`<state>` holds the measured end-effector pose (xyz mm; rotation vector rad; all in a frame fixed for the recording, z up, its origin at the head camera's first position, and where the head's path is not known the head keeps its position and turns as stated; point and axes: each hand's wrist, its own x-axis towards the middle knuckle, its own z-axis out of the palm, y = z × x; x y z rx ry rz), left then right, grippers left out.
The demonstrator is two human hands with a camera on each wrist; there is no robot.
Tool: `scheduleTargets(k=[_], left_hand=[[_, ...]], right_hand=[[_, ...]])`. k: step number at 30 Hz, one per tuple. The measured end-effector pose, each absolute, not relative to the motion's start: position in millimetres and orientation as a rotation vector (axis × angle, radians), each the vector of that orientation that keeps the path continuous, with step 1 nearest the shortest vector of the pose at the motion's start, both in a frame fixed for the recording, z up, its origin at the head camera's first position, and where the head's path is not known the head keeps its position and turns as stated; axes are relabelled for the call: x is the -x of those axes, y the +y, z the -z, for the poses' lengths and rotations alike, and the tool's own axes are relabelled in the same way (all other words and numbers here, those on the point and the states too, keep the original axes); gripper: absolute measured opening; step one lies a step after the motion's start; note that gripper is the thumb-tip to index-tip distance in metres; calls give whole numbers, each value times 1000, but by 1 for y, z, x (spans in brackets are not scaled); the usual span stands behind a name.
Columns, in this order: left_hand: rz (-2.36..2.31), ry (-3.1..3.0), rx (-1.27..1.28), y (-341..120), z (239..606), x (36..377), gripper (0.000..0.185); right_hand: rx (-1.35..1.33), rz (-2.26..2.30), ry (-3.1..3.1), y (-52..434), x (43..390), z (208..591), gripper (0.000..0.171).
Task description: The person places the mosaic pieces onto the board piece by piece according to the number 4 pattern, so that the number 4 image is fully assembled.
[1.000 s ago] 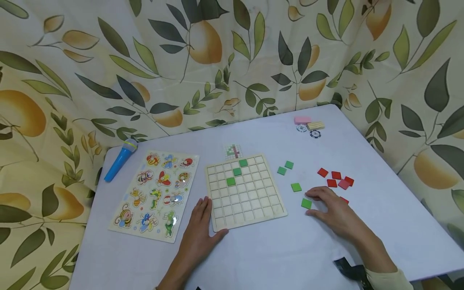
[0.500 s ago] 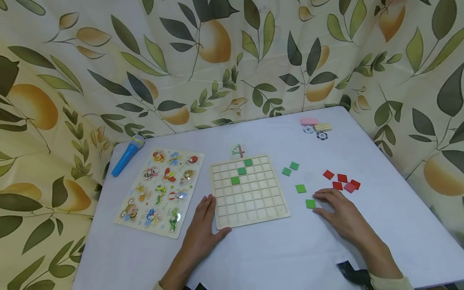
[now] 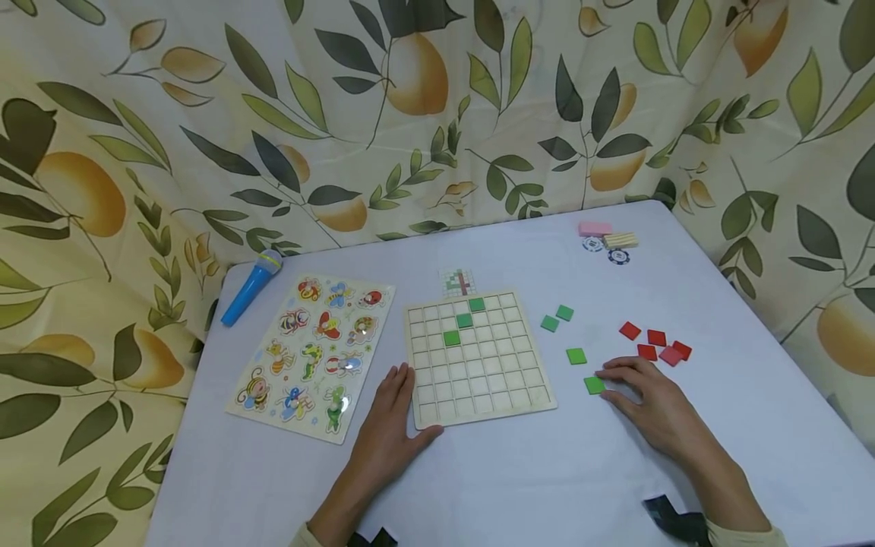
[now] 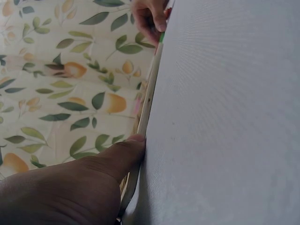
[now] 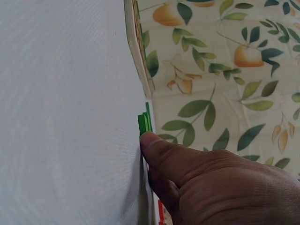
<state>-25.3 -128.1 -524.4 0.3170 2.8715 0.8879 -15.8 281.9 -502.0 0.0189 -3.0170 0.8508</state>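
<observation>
A table covered with a pale lilac cloth (image 3: 519, 486) stands before a curtain printed with leaves and yellow fruit (image 3: 410, 114). On the table, left of the middle, lies a cardboard puzzle sheet with colourful cartoon insects (image 3: 314, 355), and beside its far corner a blue toy microphone (image 3: 249, 288). In the middle lies a square wooden grid board (image 3: 478, 357) with three green tiles set in a diagonal line in its far cells. The left hand (image 3: 390, 433) lies flat on the cloth with straight fingers together, and its fingertips touch the near left edge of the board; in the left wrist view the thumb (image 4: 119, 157) presses against this edge. The right hand (image 3: 649, 406) rests on the cloth to the right of the board, its fingers stretched and slightly apart, holding nothing. A flat green square tile (image 3: 594, 385) lies just at the tip of its thumb and forefinger, touching them; in the right wrist view the thumb (image 5: 161, 150) meets the tile's edge. Three more green tiles (image 3: 576, 355) lie farther on, between board and hand. A small group of red square tiles (image 3: 656, 342) lies just beyond the right hand. At the far right corner are a pink block (image 3: 595, 229), small wooden sticks (image 3: 620, 240) and two poker chips (image 3: 618, 256). A small printed pattern card (image 3: 458, 282) lies just behind the board.
</observation>
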Motion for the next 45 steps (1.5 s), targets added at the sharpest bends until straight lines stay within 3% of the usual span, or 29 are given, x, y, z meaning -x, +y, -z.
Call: scheduleTargets(k=[9,21,32,45], left_hand=[[-895,2864,-329,-128,525,24,108],[-880,2863,-307,-127,525,29,109],[-857,2859,-295,-128,525,28,108],[-827,2875,-326,-131,527,27,107]], right_hand=[[-111,-848,-3001,276,22,482,46],[-438,-928,-2943,219,72,436,37],[-757,-942,-3037,142,111,440,24],[-1012,-670,-3103,91,132,445,19]])
